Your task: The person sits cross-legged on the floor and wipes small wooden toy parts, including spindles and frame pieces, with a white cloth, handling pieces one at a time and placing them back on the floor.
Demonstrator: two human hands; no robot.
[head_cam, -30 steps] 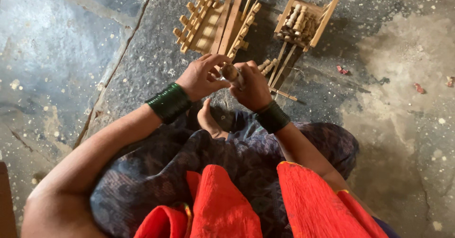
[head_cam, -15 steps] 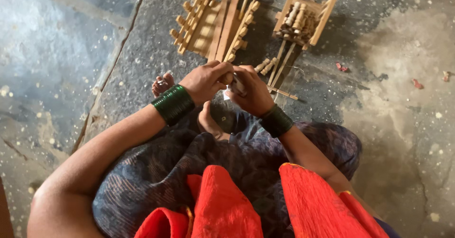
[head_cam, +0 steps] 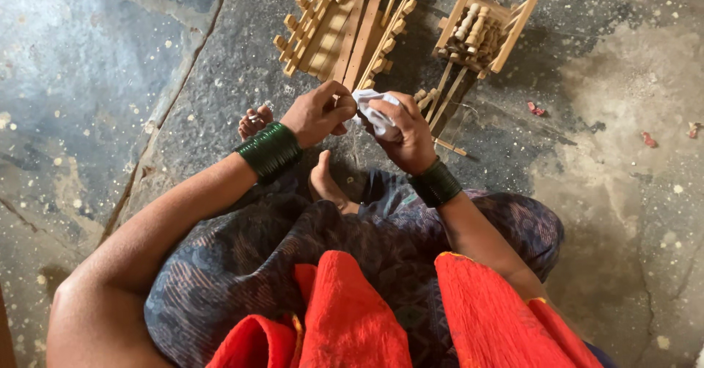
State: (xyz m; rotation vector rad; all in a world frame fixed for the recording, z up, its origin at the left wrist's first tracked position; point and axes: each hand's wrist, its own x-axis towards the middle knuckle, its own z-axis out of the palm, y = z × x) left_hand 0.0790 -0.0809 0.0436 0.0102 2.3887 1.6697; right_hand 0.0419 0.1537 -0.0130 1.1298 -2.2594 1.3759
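Note:
My right hand (head_cam: pixel 404 133) is closed around a crumpled white cloth (head_cam: pixel 375 111). My left hand (head_cam: pixel 320 113) pinches a small wooden piece against that cloth, and the two hands touch. Green bangles ring both wrists. I sit on the stone floor, a bare foot (head_cam: pixel 327 182) showing under my hands and toes (head_cam: pixel 254 121) beside my left wrist. Just beyond the hands lie flat wooden frames with rows of pegs (head_cam: pixel 339 29). A small wooden rack holding turned wooden spindles (head_cam: pixel 485 29) lies to their right.
Loose thin wooden sticks (head_cam: pixel 443 104) lie past my right hand. Small red scraps (head_cam: pixel 536 108) dot the grey stone floor on the right. A crack (head_cam: pixel 172 108) runs diagonally through the floor on the left. Dark patterned cloth and red fabric cover my lap.
My hands have dropped a little nearer to me, and the white cloth now shows plainly in my right hand. The view has shifted so my toes show beside my left wrist.

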